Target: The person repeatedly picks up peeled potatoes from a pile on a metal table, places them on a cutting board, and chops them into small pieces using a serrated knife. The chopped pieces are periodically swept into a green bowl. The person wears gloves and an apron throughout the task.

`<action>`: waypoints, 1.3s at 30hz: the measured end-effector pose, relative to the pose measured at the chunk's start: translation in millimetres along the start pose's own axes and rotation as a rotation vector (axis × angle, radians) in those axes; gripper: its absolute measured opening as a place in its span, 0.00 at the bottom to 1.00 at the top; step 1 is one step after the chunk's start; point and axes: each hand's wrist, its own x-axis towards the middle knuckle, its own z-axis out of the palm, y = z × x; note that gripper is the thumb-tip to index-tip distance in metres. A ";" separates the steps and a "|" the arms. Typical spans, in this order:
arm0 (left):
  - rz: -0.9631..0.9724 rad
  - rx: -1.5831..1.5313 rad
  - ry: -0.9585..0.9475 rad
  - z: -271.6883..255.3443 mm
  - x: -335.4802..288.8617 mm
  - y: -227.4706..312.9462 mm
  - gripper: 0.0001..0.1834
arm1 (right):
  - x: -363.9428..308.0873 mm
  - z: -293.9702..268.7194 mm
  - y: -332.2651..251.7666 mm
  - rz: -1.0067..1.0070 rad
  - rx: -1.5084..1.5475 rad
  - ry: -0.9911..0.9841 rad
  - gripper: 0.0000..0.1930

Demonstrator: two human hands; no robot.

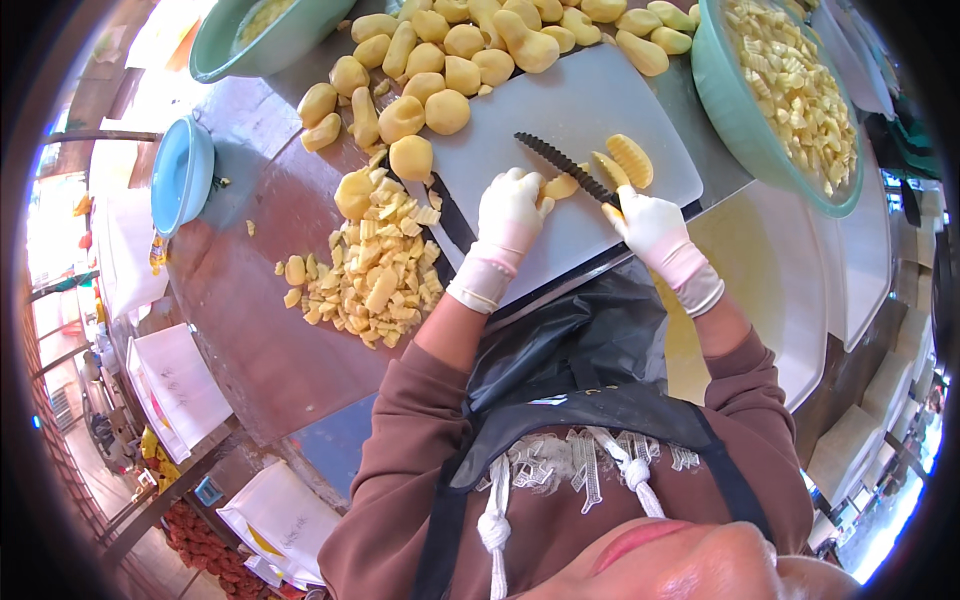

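Observation:
My right hand, in a white glove, is closed round the handle of a wavy-bladed crinkle-cutting knife. Its black blade points up and left across the white cutting board. My left hand, gloved too, is curled at the board's left side, with its thumb and fingertips on a small piece of potato beside the blade. To the right of the blade, a ridged potato slice lies flat on the board, with a narrower piece leaning near it. The knife's handle is mostly hidden in my fingers.
Whole peeled potatoes crowd the far side and left of the board. A heap of cut pieces lies on the metal table. A green basin of cut potato stands right, another green basin far left, a blue basin left.

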 end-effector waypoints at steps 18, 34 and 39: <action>-0.064 -0.066 0.089 12.8 -10.7 11.4 0.11 | -9.5 -5.7 -22.4 0.249 0.205 0.039 0.17; 0.020 0.093 0.195 9.7 -4.7 27.6 0.10 | -8.0 -6.3 -27.2 0.156 0.272 0.153 0.15; 0.588 0.167 0.174 16.2 30.3 50.7 0.11 | -28.0 -26.7 -4.6 0.337 0.506 0.360 0.15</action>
